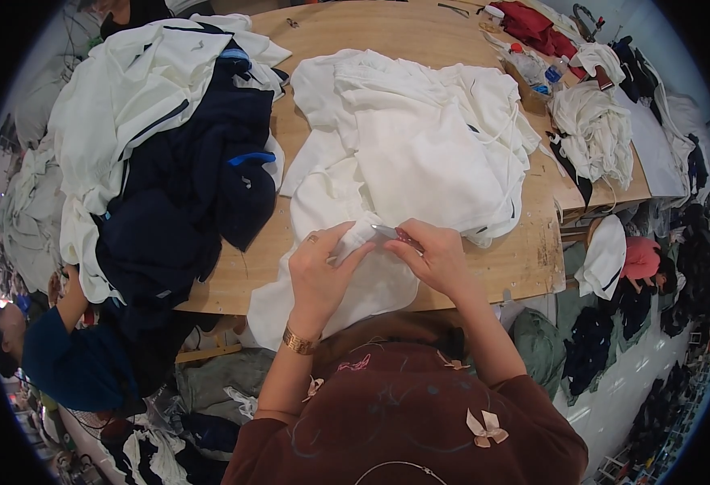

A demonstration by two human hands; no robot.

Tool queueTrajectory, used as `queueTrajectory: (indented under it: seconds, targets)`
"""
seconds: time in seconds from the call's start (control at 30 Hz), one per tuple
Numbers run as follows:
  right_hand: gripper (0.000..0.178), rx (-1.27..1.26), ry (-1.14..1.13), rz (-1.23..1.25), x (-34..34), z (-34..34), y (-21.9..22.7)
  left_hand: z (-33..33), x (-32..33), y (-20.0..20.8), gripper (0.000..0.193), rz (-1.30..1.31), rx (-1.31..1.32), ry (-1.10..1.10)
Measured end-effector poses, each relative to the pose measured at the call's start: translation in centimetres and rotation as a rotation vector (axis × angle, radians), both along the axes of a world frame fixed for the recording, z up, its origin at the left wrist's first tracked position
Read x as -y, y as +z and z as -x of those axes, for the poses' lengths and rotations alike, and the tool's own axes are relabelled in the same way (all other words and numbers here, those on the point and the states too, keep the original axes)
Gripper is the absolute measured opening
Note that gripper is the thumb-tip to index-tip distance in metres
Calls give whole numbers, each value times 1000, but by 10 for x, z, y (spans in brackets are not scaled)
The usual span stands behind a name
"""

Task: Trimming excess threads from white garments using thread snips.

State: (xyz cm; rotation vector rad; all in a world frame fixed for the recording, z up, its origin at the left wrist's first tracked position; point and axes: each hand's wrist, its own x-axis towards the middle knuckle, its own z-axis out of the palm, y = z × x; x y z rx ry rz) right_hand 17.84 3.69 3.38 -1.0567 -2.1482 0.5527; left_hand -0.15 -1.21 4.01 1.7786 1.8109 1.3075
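Note:
My left hand [320,265] is closed on a bunched edge of a white garment [371,293], its fingers pinching the fabric. Close beside it, my right hand [434,257] grips a small tool with a pointed metal tip [385,231] and a reddish handle. The tip touches or nearly touches the pinched edge; which of these I cannot tell. Part of this garment hangs over the table's near edge toward me. Just beyond both hands lies a heap of white garments [428,153] with drawstrings.
Dark navy garments [197,170] and white ones [133,89] are piled on the wooden table [533,259] at left. A box with bottles [533,81], white fabric [589,129] and red cloth [537,28] are at far right. Another person [72,356] works at the left.

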Motion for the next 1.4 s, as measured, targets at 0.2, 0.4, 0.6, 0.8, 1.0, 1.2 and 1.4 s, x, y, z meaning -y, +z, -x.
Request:
queueTrajectory:
  seconds: [0.2,0.4,0.6,0.8,1.0,1.2,1.4]
  targets:
    - [33,-86,-37,151,4,1,-5,-2,0,1,33,8,45,14]
    - [24,-73,-53,65,9,6,-6,-5,0,-4,30,-82,-27,68]
    - [21,-468,-99,340,11,14,-8,-9,0,-7,30,-87,-54,73]
    - [25,-448,-65,42,2,23,-8,-9,1,-8,31,-114,-91,57]
    - [28,-66,27,-340,-3,22,-3,-7,2,-8,32,-125,-94,-23]
    - [30,-41,18,-196,-6,26,4,-11,1,-2,38,-133,-91,17]
    - [16,-645,-122,399,-2,23,8,-8,0,-7,36,-143,-82,12]
